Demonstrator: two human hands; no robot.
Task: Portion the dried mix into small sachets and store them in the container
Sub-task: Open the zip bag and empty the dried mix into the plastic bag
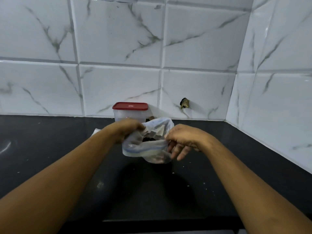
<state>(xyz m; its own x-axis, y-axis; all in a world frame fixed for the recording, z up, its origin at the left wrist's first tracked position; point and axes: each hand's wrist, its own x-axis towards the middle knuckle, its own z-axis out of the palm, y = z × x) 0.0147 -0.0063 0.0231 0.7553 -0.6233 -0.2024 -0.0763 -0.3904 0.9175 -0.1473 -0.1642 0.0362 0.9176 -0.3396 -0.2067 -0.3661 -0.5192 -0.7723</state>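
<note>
- The left hand (pixel 130 130) is gripping the left rim of the translucent plastic zip bag (pixel 148 153), which has a blue seal strip. Its fingers (pixel 141 126) are curling tightly over the plastic.
- The right hand (pixel 181 141) is pinching the right rim between thumb and forefinger. Its other fingers are hanging loosely extended below and holding nothing.
- Together the hands are holding the bag's mouth spread open. The bag is hanging just above the polished black counter (pixel 50 149), in front of the wall.
- The dark dried mix (pixel 149 139) is showing through the open mouth, inside the bag. The quantity cannot be told.
- The clear rectangular plastic container (pixel 130 116) is standing at the back of the counter, against the white marble-pattern tiled wall (pixel 118 39) and just behind the bag.
- The flat red lid (pixel 130 106) is sitting on the container. The contents cannot be told through the cloudy walls.
- A flat white item (pixel 96 131) is lying on the counter just behind the left forearm and is mostly hidden. Whether it is sachet stock cannot be told.
- Pale crumbs (pixel 173 173) are lying scattered across the counter.
- Progress, as a judgement: the task appears to be at an early stage, with the source bag being opened for access.
- No filled sachet is showing anywhere. Portioning, sealing, removing the lid and storing all appear to be outstanding.
</note>
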